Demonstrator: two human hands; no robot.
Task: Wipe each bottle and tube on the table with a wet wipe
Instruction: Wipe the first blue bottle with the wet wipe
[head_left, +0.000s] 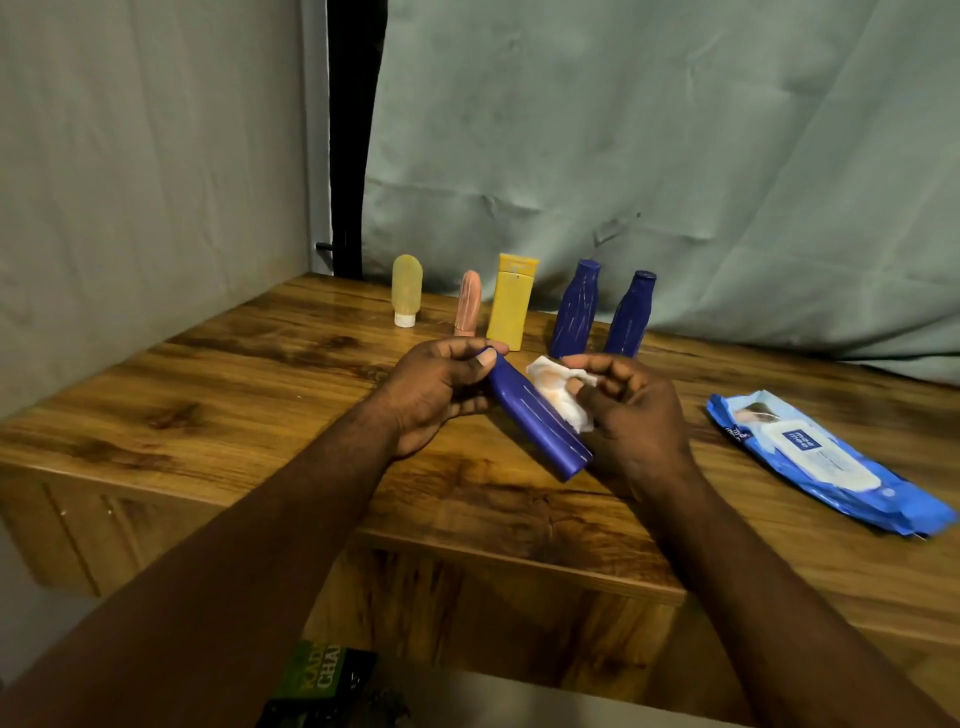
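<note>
Head view, both hands over the middle of the wooden tabletop (218, 374).

Left hand (441, 395): fingers curled around the upper end of a dark blue bottle (537, 423), thumb and forefinger pinching near its cap. The bottle is held tilted, cap end up and to the left, base end down and to the right, just above the tabletop surface.

Right hand (631, 410): fingers pinched on a white wet wipe (558, 387), which is bunched and pressed against the side of the held bottle about midway along its length. The wipe shows orange-tan smudges.

Back row, standing along the rear edge against a pale green cloth backdrop (675, 130), left to right: a translucent yellow tube (406, 288) standing on its white cap; a peach-pink tube (468, 304); a yellow flat-sided tube (511, 301); two more dark blue bottles (575, 317) (629, 314), upright, near each other but not touching. All five appear streaked.

Right of the hands, well apart from the row: a blue wet wipe pack (826, 462) lying flat, its white flap label facing up.
</note>
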